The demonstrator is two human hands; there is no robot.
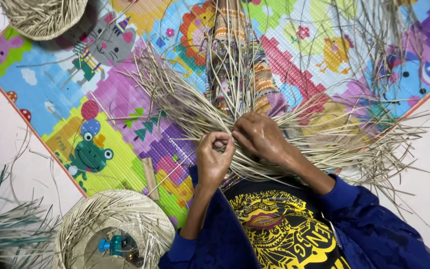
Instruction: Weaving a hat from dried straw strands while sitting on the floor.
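A view straight down from a person's head onto their two hands, which meet at the centre of the frame over a fan of pale dried straw strands (294,134). The left hand (214,158) is curled closed, thumb and fingers pinching a few strands at the point where the fan gathers. The right hand (261,135) lies just beside it, touching it, palm down with fingers folded over the same gathered point, pressing the strands flat. The woven piece sits directly ahead of both hands, between them and the top of the frame; its long axis runs from left to right across the middle of the picture, with loose ends spraying toward the upper left and the right edge. The right hand sits slightly further up the frame and so nearer the loose ends. Underneath lies a bright children's play mat (51,89) printed with cartoon animals (it is on the floor, not a table), and patterned cloth covers the person's legs (265,79) at top centre. A finished woven straw hat (120,219) rests at the lower left, another straw hat (41,17) at the upper left corner, and a small wooden stick (150,178) lies on the mat between them and the hands.
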